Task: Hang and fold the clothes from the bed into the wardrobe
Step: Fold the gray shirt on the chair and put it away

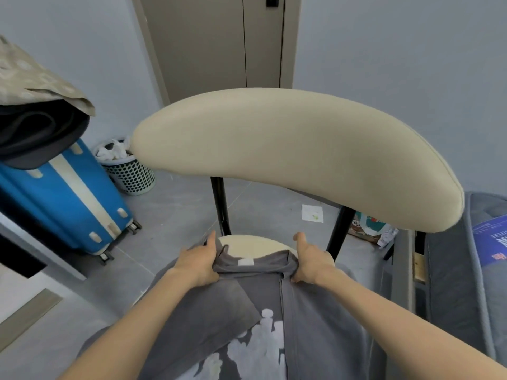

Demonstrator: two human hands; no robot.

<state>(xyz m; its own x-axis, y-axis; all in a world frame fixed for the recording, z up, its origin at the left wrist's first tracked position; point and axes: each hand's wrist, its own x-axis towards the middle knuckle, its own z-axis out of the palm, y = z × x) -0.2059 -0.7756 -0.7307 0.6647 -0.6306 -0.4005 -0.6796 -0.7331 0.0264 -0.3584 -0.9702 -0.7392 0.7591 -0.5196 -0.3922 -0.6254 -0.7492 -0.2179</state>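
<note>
A grey T-shirt (310, 319) with a white print lies spread over the cream seat (255, 242) of a chair, collar end towards the backrest. My left hand (199, 263) grips the folded collar edge on its left side, thumb pointing up. On the right side of the same edge my right hand (308, 260) grips the bunched cloth. A small white label shows between the two hands.
The chair's cream backrest (296, 157) on black posts stands right ahead. A blue suitcase (68, 198) with dark clothes on top is at the left, a perforated waste basket (129, 168) behind it. The grey bed (463, 270) runs along the right. Paper and bags lie on the floor.
</note>
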